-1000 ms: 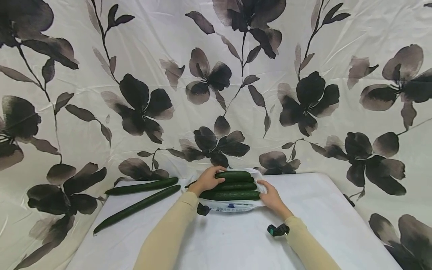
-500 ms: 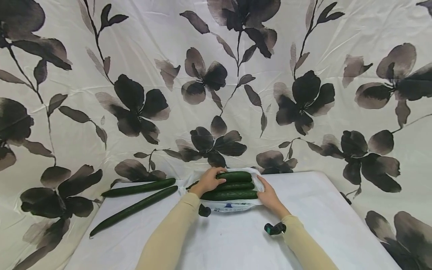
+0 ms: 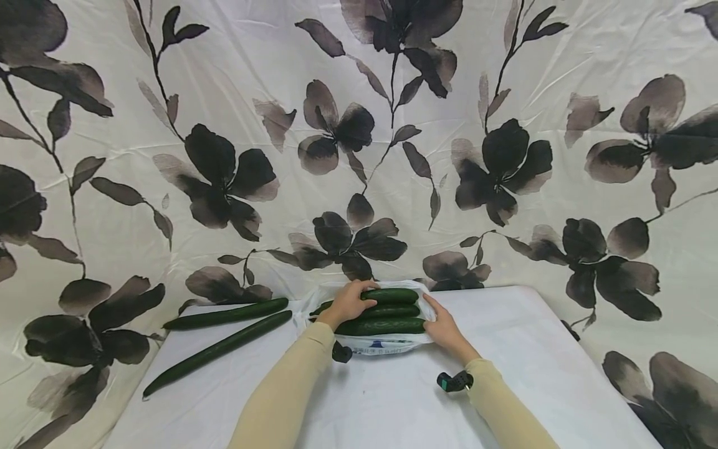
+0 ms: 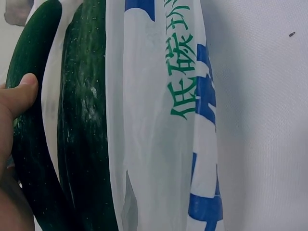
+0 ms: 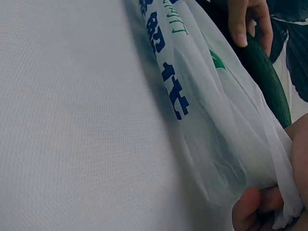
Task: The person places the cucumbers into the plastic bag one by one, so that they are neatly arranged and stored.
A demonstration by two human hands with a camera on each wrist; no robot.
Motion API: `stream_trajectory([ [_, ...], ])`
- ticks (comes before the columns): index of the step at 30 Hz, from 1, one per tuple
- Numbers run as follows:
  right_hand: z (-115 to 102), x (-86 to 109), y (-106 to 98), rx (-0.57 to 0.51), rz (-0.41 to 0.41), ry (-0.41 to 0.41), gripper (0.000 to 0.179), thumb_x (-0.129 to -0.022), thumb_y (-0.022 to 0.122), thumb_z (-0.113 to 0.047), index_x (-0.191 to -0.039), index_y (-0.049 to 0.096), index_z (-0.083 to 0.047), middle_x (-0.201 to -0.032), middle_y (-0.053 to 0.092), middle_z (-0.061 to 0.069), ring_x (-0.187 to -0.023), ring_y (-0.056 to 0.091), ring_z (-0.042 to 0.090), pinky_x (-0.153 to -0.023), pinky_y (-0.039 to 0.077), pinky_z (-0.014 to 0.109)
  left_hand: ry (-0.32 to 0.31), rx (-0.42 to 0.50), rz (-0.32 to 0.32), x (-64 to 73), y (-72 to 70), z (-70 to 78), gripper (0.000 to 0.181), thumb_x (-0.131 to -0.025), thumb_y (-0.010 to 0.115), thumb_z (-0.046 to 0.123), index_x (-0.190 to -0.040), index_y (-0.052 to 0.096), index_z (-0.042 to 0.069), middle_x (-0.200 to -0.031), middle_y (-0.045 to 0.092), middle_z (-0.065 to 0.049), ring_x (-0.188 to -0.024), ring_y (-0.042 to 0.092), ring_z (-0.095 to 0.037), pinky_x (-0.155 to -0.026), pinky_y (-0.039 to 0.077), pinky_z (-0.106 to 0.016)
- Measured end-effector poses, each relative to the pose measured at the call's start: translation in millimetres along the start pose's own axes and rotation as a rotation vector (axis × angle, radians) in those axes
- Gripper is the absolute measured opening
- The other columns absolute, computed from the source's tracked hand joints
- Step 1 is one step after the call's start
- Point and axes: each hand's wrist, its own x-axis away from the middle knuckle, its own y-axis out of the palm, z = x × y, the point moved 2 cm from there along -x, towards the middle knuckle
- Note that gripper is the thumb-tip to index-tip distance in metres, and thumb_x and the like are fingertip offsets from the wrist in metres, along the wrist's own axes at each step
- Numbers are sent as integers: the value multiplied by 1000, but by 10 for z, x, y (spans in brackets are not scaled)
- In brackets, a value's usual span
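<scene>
The bag [image 3: 387, 347] lies on the table [image 3: 370, 405] near its far edge, cucumbers [image 3: 384, 326] inside, left hand [image 3: 349, 302] on the rearmost, right hand [image 3: 447, 325] at the bag's right end. Loose cucumbers [image 3: 219, 354] lie to the left; the cloth [image 3: 336, 193] hangs behind.

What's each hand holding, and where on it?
Left hand: rearmost bagged cucumber, partway along its length. Right hand: plastic bag, by its right edge.
</scene>
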Motion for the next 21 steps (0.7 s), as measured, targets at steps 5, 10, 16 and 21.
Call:
stream_trajectory([
  [5, 7, 9, 9, 2, -4, 18, 78, -77, 51, 8, -151, 37, -11, -150, 35, 22, -139, 27, 41, -108, 26, 58, 0, -10, -6, -10, 16, -8, 39, -90, 72, 23, -127, 64, 19, -119, 62, -7, -112, 58, -25, -94, 46, -44],
  [10, 13, 28, 14, 5, -7, 23, 77, -77, 53, 7, -151, 37, -12, -151, 34, 21, -139, 27, 41, -109, 24, 57, 8, -9, -15, -6, 14, -6, 38, -90, 72, 23, -127, 64, 18, -121, 62, -7, -113, 58, -25, -94, 46, -44],
  [16, 38, 45, 24, -18, -16, 33, 76, -79, 53, 7, -151, 36, -12, -152, 33, 19, -140, 26, 40, -109, 25, 57, 23, -6, -24, -12, 22, 1, 37, -90, 72, 21, -126, 65, 18, -125, 61, -7, -114, 57, -26, -95, 45, -44],
  [21, 68, 54, 41, -16, -18, 40, 76, -80, 52, 7, -151, 36, -11, -152, 32, 20, -140, 25, 41, -109, 24, 58, 14, -42, -41, -26, 61, -32, 36, -89, 73, 22, -124, 66, 18, -124, 62, -6, -112, 58, -25, -93, 46, -45],
])
